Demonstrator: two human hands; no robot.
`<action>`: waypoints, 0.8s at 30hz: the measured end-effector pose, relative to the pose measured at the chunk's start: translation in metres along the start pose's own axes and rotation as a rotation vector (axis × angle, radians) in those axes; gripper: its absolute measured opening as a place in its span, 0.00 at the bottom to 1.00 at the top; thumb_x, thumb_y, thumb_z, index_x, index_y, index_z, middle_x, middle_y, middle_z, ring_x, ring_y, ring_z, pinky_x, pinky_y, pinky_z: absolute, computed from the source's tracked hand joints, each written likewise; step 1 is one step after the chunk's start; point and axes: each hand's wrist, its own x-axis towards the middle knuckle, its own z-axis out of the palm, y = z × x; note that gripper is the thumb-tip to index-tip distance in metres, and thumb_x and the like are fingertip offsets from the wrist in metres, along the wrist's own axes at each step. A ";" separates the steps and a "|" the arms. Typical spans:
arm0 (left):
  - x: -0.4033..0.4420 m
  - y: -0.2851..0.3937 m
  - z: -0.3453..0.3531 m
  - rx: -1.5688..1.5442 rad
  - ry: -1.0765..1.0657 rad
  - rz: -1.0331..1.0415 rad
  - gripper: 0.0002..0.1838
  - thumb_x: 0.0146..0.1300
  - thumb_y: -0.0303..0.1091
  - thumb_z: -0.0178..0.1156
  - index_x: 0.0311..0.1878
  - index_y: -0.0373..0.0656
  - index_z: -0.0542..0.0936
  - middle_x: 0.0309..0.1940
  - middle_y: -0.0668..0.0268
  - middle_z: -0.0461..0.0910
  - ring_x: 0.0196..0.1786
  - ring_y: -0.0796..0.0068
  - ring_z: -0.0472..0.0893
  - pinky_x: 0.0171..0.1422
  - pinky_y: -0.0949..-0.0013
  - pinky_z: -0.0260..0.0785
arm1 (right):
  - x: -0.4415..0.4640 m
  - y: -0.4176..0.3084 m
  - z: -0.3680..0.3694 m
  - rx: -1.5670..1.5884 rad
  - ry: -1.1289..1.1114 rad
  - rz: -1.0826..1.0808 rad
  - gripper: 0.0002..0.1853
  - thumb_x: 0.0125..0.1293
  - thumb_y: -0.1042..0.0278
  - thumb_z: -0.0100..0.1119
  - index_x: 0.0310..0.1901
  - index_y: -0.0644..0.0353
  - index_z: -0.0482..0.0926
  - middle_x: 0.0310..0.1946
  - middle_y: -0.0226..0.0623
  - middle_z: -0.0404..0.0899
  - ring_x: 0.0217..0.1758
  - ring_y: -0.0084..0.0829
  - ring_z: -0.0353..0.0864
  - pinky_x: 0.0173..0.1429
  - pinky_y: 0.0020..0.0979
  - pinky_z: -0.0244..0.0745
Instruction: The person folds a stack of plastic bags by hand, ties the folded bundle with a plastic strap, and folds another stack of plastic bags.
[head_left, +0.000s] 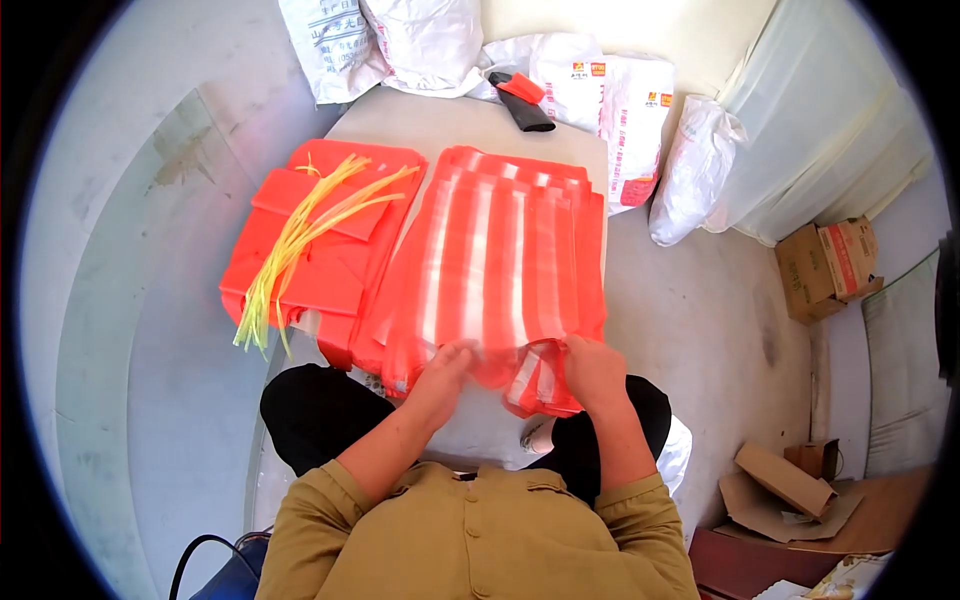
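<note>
- You sit in a tan shirt (470, 530) and black trousers (320, 415), your knees spread on either side of the work.
- Your left hand (440, 382) is at the near edge of the striped plastic (500, 250), thumb and fingertips touching it; they are slightly blurred, so you cannot tell how firmly they pinch.
- Your right hand (595, 370) is clamped on the same near edge, fingers curled over it, and a crumpled fold hangs between your hands, just beside the right one.
- The striped plastic, red with whitish bands, lies flat in a layered pile directly in front of you, its bands running away from you.
- Just to its left lies a pile of folded red plastic (340, 285), its top pieces unevenly overlapped.
- A bundle of yellow strips (290, 245) rests slantwise across that red pile, the ends fanned out.
- Beyond both piles you see bare pale tabletop (380, 125).
- At its far edge, a black roll-like thing (527, 115) lies with a red piece (522, 88) against it.
- Farthest out, white printed sacks (420, 45) stand in a row, one white sack (695, 170) leans farther right, and a cardboard box (810, 270) sits near the wall.
</note>
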 end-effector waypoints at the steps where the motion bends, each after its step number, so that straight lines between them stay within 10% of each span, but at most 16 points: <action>1: 0.001 0.000 0.002 -0.050 -0.024 0.012 0.14 0.81 0.39 0.54 0.63 0.46 0.77 0.52 0.72 0.79 0.54 0.80 0.76 0.60 0.69 0.68 | 0.000 -0.001 -0.001 -0.012 -0.051 0.005 0.09 0.71 0.64 0.56 0.42 0.54 0.85 0.36 0.40 0.87 0.40 0.48 0.87 0.43 0.49 0.81; 9: -0.008 0.012 0.009 -0.115 -0.047 -0.051 0.17 0.82 0.41 0.53 0.66 0.44 0.77 0.47 0.78 0.77 0.49 0.80 0.77 0.64 0.65 0.69 | -0.004 -0.019 0.019 0.033 0.001 -0.314 0.22 0.56 0.73 0.68 0.54 0.60 0.80 0.60 0.44 0.80 0.63 0.49 0.78 0.63 0.45 0.78; 18: -0.012 0.017 -0.008 -0.060 -0.086 -0.038 0.22 0.82 0.44 0.52 0.69 0.43 0.73 0.61 0.65 0.79 0.64 0.66 0.80 0.70 0.61 0.70 | 0.021 -0.051 0.052 0.398 0.196 -0.599 0.27 0.49 0.77 0.72 0.55 0.58 0.80 0.56 0.42 0.82 0.60 0.47 0.80 0.61 0.42 0.77; 24: -0.024 0.014 -0.018 0.047 -0.080 -0.194 0.19 0.81 0.42 0.54 0.67 0.43 0.74 0.56 0.63 0.82 0.59 0.68 0.82 0.65 0.63 0.73 | 0.025 -0.051 0.063 0.753 -0.056 -0.129 0.15 0.67 0.76 0.59 0.55 0.60 0.85 0.51 0.43 0.86 0.55 0.44 0.85 0.61 0.37 0.79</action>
